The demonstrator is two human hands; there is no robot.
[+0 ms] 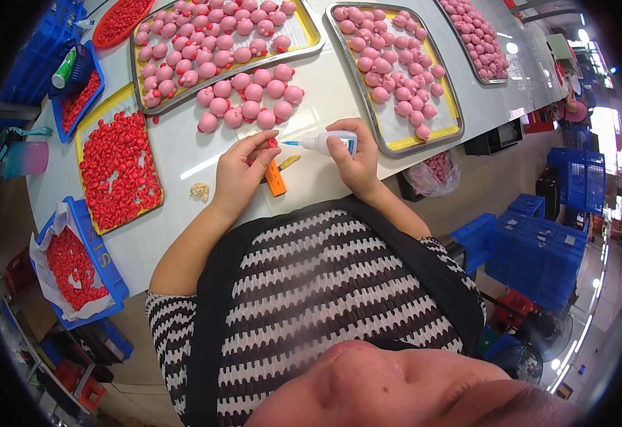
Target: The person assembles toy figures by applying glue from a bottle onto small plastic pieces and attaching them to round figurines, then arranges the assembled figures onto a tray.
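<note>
My left hand [240,169] pinches a small red piece [273,143] between thumb and fingertips over the white table. My right hand [358,162] is wrapped round a white squeeze bottle [319,144] lying nearly level. Its thin blue-and-clear nozzle points left at the red piece, close to it; whether they touch I cannot tell. Below the hands lie an orange block-shaped object [275,181] and a small yellowish strip [290,161]. Just beyond the hands sits a loose group of pink balls [252,92], several with red bits attached.
Metal trays [314,44] [395,152] of pink balls stand at the back and right. On the left are a tray of red pieces [115,167] and a blue bin [114,279] with more. A crumpled beige lump [199,191] lies beside my left wrist. Blue crates [537,249] stand beyond the table's right edge.
</note>
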